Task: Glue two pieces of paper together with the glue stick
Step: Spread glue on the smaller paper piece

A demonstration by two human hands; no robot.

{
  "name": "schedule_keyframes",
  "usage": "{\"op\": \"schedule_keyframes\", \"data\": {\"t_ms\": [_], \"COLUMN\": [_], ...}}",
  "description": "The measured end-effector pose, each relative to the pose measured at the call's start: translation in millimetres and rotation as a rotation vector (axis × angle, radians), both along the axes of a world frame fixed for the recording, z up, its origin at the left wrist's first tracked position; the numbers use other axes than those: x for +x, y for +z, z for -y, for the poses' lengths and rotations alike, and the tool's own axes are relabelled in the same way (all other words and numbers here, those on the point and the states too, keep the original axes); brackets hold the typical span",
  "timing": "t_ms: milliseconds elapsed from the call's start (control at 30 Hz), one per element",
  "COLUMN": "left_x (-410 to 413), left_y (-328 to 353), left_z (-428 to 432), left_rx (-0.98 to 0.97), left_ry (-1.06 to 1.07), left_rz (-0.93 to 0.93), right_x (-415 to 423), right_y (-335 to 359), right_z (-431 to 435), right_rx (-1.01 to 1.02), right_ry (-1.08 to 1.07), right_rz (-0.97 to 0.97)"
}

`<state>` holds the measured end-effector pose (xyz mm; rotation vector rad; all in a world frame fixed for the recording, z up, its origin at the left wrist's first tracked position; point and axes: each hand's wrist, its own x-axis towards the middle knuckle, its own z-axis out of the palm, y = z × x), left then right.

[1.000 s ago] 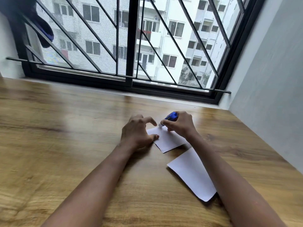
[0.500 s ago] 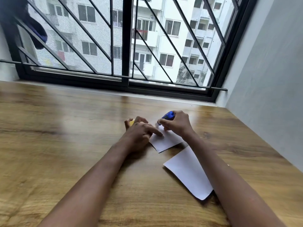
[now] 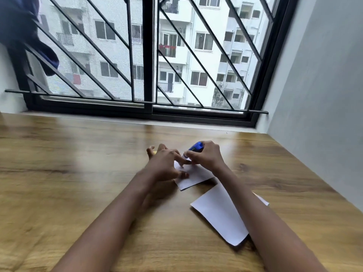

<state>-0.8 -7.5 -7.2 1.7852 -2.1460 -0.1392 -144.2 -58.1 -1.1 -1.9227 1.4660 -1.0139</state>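
Soft daylight from window [image 3: 149, 55]; sheen on table [image 3: 78, 163]; left hand [image 3: 165, 163] motion-blurred; wide-angle edge bending

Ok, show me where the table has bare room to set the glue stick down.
Bare table lies left of the left hand, and behind both hands up to the window sill. A narrower strip runs between the big paper and the wall. Crowded: the middle, where the right hand, glue stick and small paper meet.
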Motion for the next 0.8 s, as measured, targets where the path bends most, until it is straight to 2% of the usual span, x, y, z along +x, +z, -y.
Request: {"op": "schedule_keyframes", "data": {"t_ms": [67, 233, 567, 800], "left_x": [-4, -3, 2, 3], "left_y": [7, 5, 2, 3], "left_z": [4, 11, 15, 16], "left_rx": [0.041, 0.075, 0.078, 0.113], "left_ry": [-0.018, -0.009, -0.019, -0.036], "left_rz": [0.097, 0.140, 0.153, 0.095], "right_x": [-1, -1, -4, -9], "right_y": [-1, -3, 1, -1], "right_z": [1, 4, 3, 11], "right_rx": [-0.020, -0.003, -0.016, -0.005], "right_ry": [-0.003, -0.010, -0.010, -0.074], "right_rz": [-0.023, -0.005, -0.008, 0.029]}}
